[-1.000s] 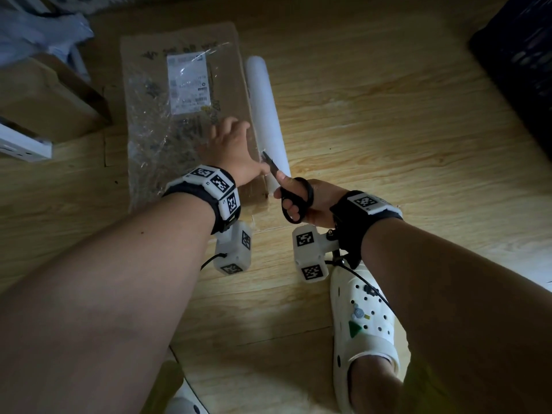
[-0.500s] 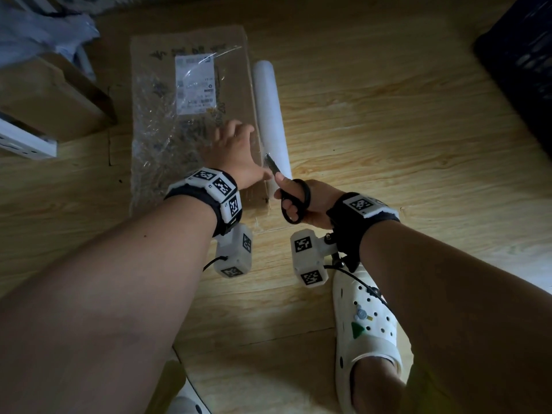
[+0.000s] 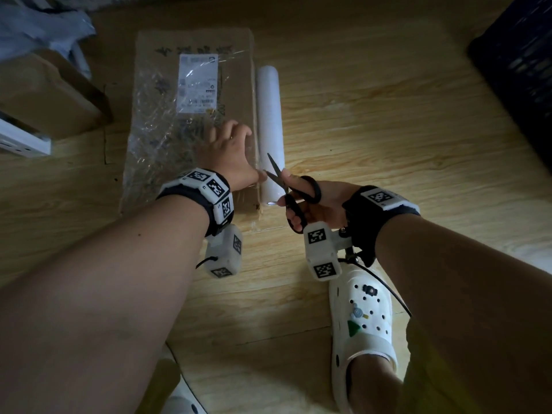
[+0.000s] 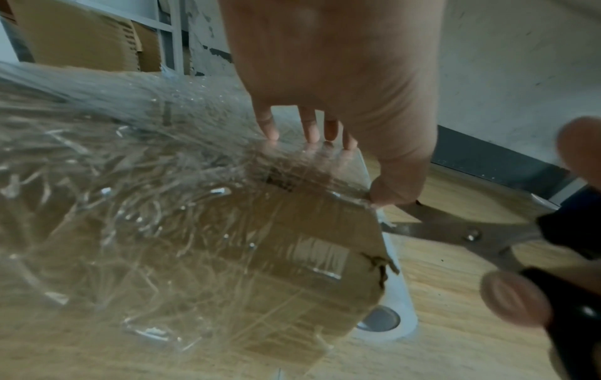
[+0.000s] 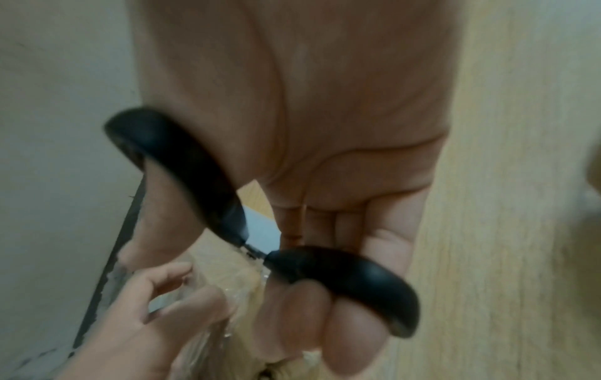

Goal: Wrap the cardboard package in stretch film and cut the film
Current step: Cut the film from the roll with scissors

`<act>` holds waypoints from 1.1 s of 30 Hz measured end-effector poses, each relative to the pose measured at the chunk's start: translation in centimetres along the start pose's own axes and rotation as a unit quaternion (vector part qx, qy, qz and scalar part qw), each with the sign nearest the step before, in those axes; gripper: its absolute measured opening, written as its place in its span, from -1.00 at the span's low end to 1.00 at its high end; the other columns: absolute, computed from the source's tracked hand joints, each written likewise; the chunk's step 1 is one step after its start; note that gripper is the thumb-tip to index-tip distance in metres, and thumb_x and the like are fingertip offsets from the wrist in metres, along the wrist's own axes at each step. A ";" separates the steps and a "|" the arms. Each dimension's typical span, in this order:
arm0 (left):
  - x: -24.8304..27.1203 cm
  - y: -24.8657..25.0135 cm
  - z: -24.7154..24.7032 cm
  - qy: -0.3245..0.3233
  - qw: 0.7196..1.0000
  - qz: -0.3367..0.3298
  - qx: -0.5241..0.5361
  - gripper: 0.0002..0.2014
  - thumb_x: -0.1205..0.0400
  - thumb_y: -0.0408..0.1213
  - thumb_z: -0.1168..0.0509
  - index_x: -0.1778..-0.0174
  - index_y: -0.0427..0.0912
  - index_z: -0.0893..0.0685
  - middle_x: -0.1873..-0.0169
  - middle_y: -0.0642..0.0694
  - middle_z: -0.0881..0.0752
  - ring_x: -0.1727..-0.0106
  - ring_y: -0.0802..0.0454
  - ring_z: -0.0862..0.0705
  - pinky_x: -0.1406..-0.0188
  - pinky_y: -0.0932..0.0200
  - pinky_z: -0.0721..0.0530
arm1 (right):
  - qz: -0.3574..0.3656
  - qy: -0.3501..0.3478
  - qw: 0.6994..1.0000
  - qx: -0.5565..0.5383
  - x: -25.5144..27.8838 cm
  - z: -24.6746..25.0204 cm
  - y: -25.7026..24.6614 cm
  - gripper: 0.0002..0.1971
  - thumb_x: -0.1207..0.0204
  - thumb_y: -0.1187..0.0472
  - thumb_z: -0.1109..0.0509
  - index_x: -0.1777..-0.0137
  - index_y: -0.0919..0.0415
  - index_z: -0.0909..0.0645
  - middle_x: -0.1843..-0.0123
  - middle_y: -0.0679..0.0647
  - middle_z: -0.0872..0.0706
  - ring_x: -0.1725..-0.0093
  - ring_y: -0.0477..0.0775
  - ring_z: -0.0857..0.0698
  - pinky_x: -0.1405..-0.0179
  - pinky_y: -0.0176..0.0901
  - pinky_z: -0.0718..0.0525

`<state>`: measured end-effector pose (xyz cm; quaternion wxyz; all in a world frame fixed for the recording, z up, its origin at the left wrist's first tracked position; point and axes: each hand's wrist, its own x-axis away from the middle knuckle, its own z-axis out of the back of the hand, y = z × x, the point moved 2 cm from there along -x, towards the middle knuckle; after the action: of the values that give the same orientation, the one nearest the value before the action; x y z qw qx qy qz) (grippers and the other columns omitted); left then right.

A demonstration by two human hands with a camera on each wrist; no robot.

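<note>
A flat cardboard package (image 3: 191,85) lies on the wooden floor, covered in wrinkled stretch film (image 4: 136,200). The white film roll (image 3: 268,115) lies along its right edge. My left hand (image 3: 239,150) presses down on the package's near right part, its fingers (image 4: 309,128) straight on the film and its thumb at the package edge. My right hand (image 3: 301,201) grips black-handled scissors (image 3: 280,180). Their blades (image 4: 439,228) stand apart in a V at the film between the package and the roll, just beside my left thumb. In the right wrist view my fingers curl through the handles (image 5: 182,167).
A brown cardboard box (image 3: 44,94) and a white panel (image 3: 21,138) sit at the left, with pale blue-grey material (image 3: 38,25) behind them. A dark crate (image 3: 519,70) stands at the far right. My foot in a white clog (image 3: 364,324) is planted below the right wrist.
The scissor blades have spread apart into a V at the film by the roll's near end. My left hand has stayed pressed on the package.
</note>
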<state>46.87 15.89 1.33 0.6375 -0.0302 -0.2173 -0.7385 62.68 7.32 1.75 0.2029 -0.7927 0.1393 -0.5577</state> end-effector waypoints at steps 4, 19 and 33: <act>0.0 0.2 0.3 -0.002 1.000 0.000 -0.004 -0.29 -0.33 -0.02 -0.51 -0.37 0.01 -0.38 -0.41 0.00 -0.30 -0.46 -0.17 -0.23 -0.39 -0.23 -0.38 | 0.014 -0.013 1.000 -0.003 0.3 -0.3 1.0 -0.45 -0.53 -0.29 -0.28 0.00 0.28 -0.52 0.40 0.15 -0.60 0.46 0.09 -0.57 0.50 -0.22 -0.62; 0.0 0.3 0.0 0.008 1.000 0.006 -0.005 -0.29 -0.33 -0.01 -0.51 -0.36 0.02 -0.37 -0.41 0.00 -0.29 -0.49 -0.16 -0.20 -0.40 -0.13 -0.35 | 0.064 0.026 0.997 -0.031 -1.5 -1.5 -1.5 -0.51 -0.57 -0.24 -0.28 0.04 0.26 -0.51 0.36 0.16 -0.60 0.45 0.06 -0.58 0.38 -0.14 -0.65; 0.2 0.1 -0.2 0.015 1.000 -0.001 0.019 -0.38 -0.33 -0.03 -0.41 -0.30 -0.02 -0.40 -0.35 -0.02 -0.32 -0.44 -0.16 -0.23 -0.29 -0.05 -0.40 | 0.115 0.064 0.991 -0.020 -3.5 -1.9 -1.9 -0.57 -0.62 -0.13 -0.28 0.05 0.30 -0.54 0.39 0.17 -0.53 0.46 0.07 -0.52 0.44 -0.19 -0.59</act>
<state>46.95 15.63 1.24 0.6406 -0.0064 -0.2218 -0.7351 59.66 10.19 0.32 0.2402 -0.7381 0.2530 -0.5776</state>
